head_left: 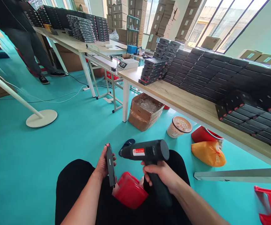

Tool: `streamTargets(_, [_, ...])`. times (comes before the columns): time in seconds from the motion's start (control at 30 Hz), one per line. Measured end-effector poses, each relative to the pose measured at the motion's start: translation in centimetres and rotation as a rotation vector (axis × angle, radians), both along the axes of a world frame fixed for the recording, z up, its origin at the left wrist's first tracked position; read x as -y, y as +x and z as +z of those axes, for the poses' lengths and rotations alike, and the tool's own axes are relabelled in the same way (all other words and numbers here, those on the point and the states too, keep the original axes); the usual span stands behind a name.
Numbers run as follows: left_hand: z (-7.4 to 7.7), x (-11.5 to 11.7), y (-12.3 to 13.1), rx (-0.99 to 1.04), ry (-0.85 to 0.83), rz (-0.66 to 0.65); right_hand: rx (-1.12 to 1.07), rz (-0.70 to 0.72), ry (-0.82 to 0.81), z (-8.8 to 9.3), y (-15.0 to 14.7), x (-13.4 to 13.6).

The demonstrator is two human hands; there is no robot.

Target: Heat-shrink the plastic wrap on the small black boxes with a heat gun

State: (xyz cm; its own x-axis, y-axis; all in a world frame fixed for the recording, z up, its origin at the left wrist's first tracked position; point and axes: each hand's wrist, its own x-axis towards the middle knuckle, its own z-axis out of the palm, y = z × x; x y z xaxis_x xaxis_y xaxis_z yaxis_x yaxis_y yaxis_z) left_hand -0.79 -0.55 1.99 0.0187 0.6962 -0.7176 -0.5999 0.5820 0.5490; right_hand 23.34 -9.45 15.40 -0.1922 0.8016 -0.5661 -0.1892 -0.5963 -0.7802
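My left hand (103, 163) grips a slim black box (110, 167) with a small red mark at its upper end and pale lettering on its side. The box stands nearly on edge above my lap. In my right hand (160, 175) is a black heat gun (153, 150) with a red and white label; my fingers wrap its handle. The gun's nozzle points left toward the box, with a gap between them. Below, between my knees, sits a red plastic stool or bin (131, 190), partly hidden.
A wooden table (205, 107) at right bears stacked black boxes (201, 72). Beneath it stand a carton with clear plastic (145, 112), a wastebasket (179, 126) and an orange bag (208, 153). A sealing machine (127, 64) is further back. A person (25, 37) stands at upper left.
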Motion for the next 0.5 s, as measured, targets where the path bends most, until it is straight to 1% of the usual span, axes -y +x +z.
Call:
streamTargets(0.07, [0.2,0.3,0.3,0.047,0.027,-0.068,-0.025,0.02,-0.025,0.6,-0.8,-1.5])
streamTargets(0.1, [0.3,0.4,0.3,0.073,0.036,-0.084,-0.04,0.065,-0.035,1.0,-1.0,-1.7])
streamTargets(0.13, [0.3,0.3,0.2,0.097,0.035,-0.087,-0.058,0.142,-0.038,1.3,-1.2,-1.7])
streamTargets(0.23, [0.2,0.0,-0.6,0.163,0.055,0.005,-0.066,0.445,-0.038,1.8,-0.5,-0.1])
streamTargets(0.27, [0.2,-0.1,-0.9,0.197,0.076,0.037,-0.037,0.507,-0.045,1.7,0.0,0.6])
streamTargets(0.3, [0.1,-0.1,-1.1,0.243,0.098,0.054,0.006,0.52,-0.053,1.5,0.7,1.2])
streamTargets(0.33, [0.1,-0.1,-1.2,0.299,0.118,0.06,0.034,0.473,-0.058,1.0,1.3,1.6])
streamTargets(0.37, [0.0,-0.1,-1.2,0.355,0.128,0.052,0.045,0.383,-0.067,0.5,2.0,1.8])
streamTargets(0.47, [-0.3,0.0,-0.7,0.448,0.14,0.001,-0.03,0.012,-0.087,-1.0,3.1,1.2])
streamTargets(0.5, [-0.4,-0.1,-0.5,0.458,0.151,-0.005,-0.068,-0.075,-0.087,-1.3,3.3,0.8])
